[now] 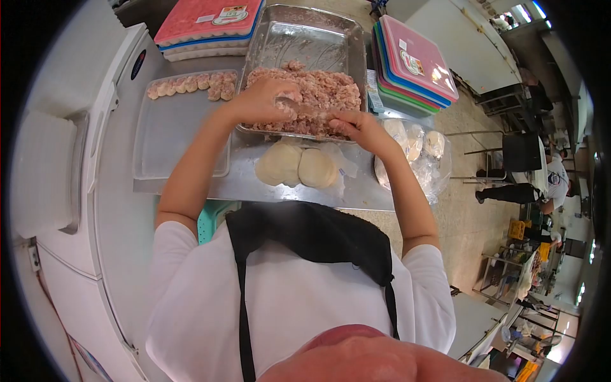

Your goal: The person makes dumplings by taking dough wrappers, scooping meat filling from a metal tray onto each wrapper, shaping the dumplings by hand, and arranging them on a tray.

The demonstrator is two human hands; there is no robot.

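Observation:
My left hand point(268, 102) is over the near left part of a metal tray point(305, 32) of raw minced meat point(328, 89). Its fingers are curled round something pale that I cannot make out. At the near right of the same tray, my right hand point(358, 129) has its fingers pressed together at the meat; what they hold is hidden. Two stacks of round dough wrappers point(280, 164) lie on plastic just in front of the tray. To the left, a shallow plastic tray point(181, 137) carries a row of filled dumplings point(191, 83) along its far edge.
Lidded boxes with a red top point(203, 25) stand at the back left, and a stack of coloured lidded boxes point(417, 60) at the right. A plastic bag of dough wrappers point(417, 146) lies by my right forearm. Another person point(554, 184) is far off to the right.

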